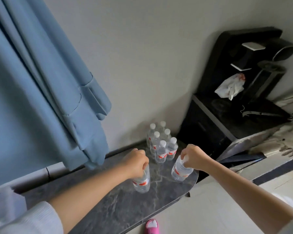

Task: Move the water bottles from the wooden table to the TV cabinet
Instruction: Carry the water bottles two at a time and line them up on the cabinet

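Bottles hang under our fists on the marble cabinet top (pixel 108 206): left hand (pixel 137 162) grips one bottle (pixel 142 180), right hand (pixel 194 157) another (pixel 180 169).

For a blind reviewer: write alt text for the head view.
Two bare hands each grip a water bottle by its top on a dark marble-patterned cabinet top: left hand, right hand. Six more bottles stand grouped behind, near a blue curtain.
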